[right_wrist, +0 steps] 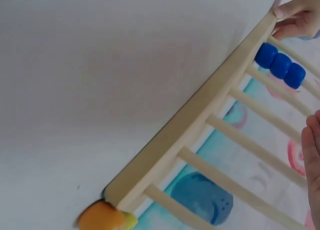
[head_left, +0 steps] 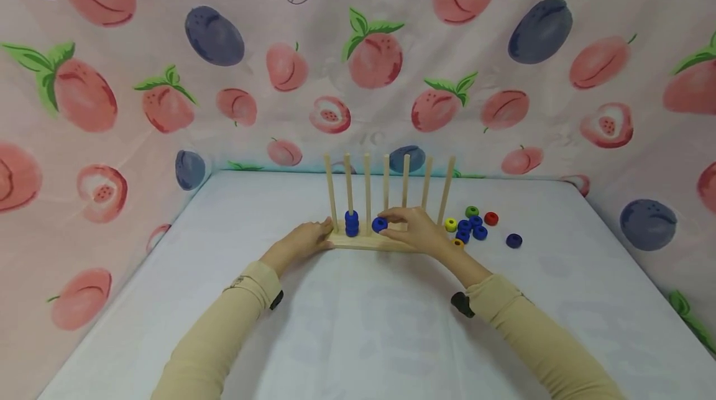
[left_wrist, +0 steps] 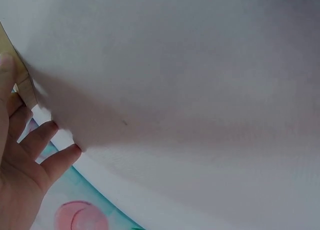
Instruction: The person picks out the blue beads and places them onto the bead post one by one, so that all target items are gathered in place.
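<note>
A blue bead point(head_left: 376, 227) is hanging by the wooden rack's point(head_left: 363, 242) middle pegs point(head_left: 386, 182) — my right hand point(head_left: 416, 229) is pinching it, only a little open. I'm likely carrying it; threading it is calling for a lift over a peg. My left hand point(head_left: 302, 240) is gripping the rack's left end.

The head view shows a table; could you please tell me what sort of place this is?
Probably a makeshift tabletop filming or activity corner: a white-covered table, a fruit-print backdrop behind it, and a wooden peg rack with loose coloured beads beside it.
</note>
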A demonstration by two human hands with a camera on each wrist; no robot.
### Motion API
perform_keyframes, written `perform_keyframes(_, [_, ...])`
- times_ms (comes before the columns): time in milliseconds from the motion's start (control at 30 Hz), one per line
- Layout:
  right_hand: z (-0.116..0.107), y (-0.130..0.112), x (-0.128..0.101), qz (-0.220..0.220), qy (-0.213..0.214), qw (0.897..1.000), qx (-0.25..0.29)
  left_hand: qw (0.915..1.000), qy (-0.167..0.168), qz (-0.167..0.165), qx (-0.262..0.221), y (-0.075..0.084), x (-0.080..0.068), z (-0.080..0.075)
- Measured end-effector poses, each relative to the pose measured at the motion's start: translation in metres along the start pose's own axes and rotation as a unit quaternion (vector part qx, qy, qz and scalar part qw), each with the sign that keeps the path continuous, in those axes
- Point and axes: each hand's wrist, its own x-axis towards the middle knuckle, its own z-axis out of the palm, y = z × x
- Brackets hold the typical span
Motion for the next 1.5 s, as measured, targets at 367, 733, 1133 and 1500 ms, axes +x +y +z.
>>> perform_keyframes(367, [0.007, -0.01, 0.012, -0.01, 0.046, 0.998, 0.033, 1.0, 0.002, 0.0, 0.005, 0.0, 0.002, 0.002])
perform_keyframes(733, [0.005, -0.029, 0.032, -0.052, 0.133, 0.989, 0.039, 1.0, 0.003, -0.001, 0.0, 0.0, 0.001, 0.0])
perform_keyframes(1133, [0.005, -0.037, 0.042, -0.08, 0.147, 0.986, 0.019, 0.9996, -0.006, -0.021, -0.019, -0.003, 0.003, 0.008])
perform_keyframes(1500, [0.0, -0.045, 0.043, -0.107, 0.199, 0.974, -0.02, 0.9994, 0.004, -0.023, -0.024, 0.0, 0.001, 0.005])
